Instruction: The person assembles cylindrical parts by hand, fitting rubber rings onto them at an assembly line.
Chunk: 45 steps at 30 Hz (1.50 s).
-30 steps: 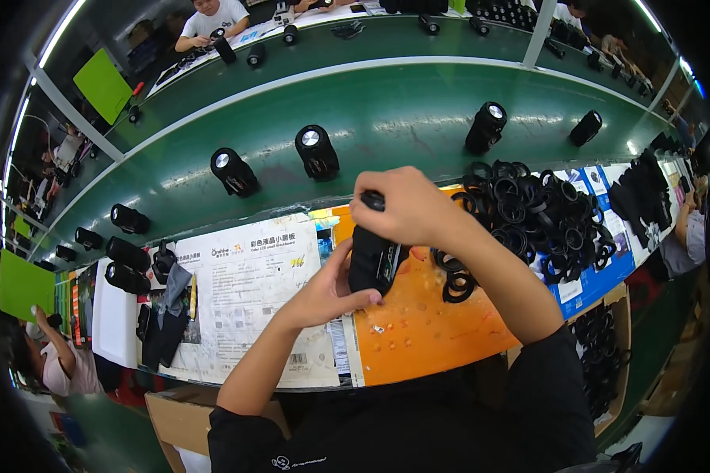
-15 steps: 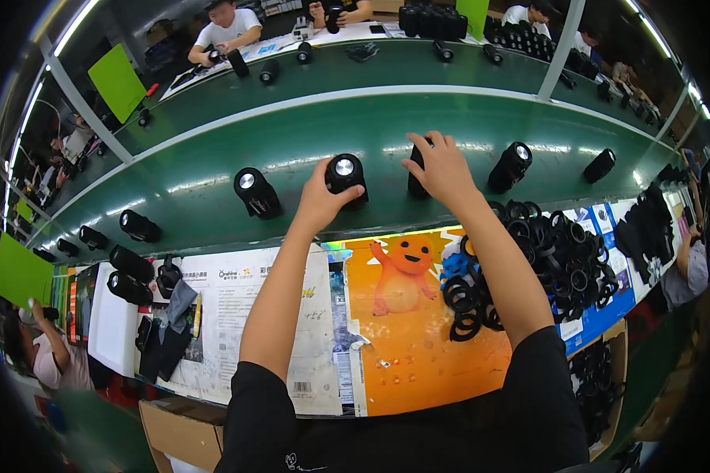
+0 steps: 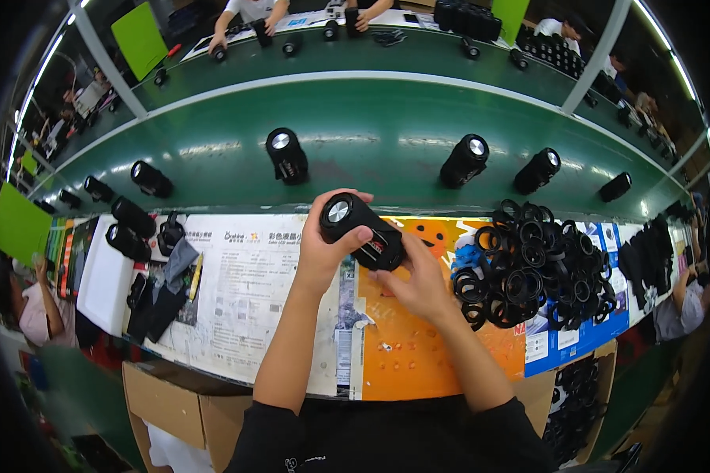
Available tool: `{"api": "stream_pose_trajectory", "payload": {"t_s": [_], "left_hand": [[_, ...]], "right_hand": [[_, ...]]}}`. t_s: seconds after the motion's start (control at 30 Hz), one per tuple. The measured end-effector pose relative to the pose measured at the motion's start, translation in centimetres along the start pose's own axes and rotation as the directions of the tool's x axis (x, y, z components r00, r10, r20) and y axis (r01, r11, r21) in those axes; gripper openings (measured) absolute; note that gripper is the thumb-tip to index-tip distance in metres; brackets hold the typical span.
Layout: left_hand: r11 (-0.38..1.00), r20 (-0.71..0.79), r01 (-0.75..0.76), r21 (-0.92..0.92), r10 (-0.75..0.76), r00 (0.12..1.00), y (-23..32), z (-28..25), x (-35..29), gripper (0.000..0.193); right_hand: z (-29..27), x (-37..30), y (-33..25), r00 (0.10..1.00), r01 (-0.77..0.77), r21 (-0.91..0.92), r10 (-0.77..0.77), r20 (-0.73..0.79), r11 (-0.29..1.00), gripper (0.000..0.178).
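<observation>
A black cylinder (image 3: 367,236) with a silver disc (image 3: 338,211) on one end is held tilted at the centre of the frame, above a white-covered worktop (image 3: 244,323). The left hand (image 3: 327,246) wraps its fingers around the disc end; the right hand (image 3: 418,282) grips the lower right end. An orange sheet (image 3: 418,359) lies below, with a heap of black rings (image 3: 532,260) at centre right. Similar cylinders (image 3: 464,164) stand on a green surface (image 3: 371,169) across the upper frame. Other people's hands (image 3: 218,41) at the top seem to touch dark objects, though they are small.
</observation>
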<state>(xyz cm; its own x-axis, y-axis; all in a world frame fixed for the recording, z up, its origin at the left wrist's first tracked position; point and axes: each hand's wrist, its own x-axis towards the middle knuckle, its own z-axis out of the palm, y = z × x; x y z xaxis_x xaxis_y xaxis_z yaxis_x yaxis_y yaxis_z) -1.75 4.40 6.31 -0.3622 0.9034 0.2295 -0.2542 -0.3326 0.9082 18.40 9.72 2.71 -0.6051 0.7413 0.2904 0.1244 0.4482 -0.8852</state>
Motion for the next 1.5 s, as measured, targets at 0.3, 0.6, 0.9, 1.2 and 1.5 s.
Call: {"api": "stream_pose_trajectory", "payload": {"t_s": [0.3,0.6,0.9,1.2,1.5], "left_hand": [[0.958,0.044,0.049,-0.282,-0.038,0.998,-2.4,-2.7,-2.9,0.06],[0.953,-0.066,-0.105,-0.286,0.089,0.994,-3.0,-3.1,-2.7,0.065],[0.889,0.168,0.043,-0.456,0.038,0.985,-3.6,-3.8,-2.7,0.088],[0.895,0.203,0.111,-0.432,-0.023,0.979,-5.1,-3.3,-3.6,0.088],[0.871,0.175,0.146,-0.469,-0.07,0.982,-6.9,-3.4,-3.8,0.088]], "right_hand": [[2.7,-2.5,0.9,0.932,-0.329,0.549,0.172,0.319,0.768,0.065],[3.6,-2.8,-0.9,0.999,-0.022,0.093,0.019,0.035,0.995,0.083],[4.2,-3.5,0.5,0.989,-0.109,0.294,0.073,0.132,0.95,0.079],[3.3,-3.7,0.8,0.957,-0.251,0.487,0.138,0.257,0.837,0.063],[3.3,-3.8,1.5,0.977,-0.149,0.325,0.089,0.194,0.934,0.062]]}}
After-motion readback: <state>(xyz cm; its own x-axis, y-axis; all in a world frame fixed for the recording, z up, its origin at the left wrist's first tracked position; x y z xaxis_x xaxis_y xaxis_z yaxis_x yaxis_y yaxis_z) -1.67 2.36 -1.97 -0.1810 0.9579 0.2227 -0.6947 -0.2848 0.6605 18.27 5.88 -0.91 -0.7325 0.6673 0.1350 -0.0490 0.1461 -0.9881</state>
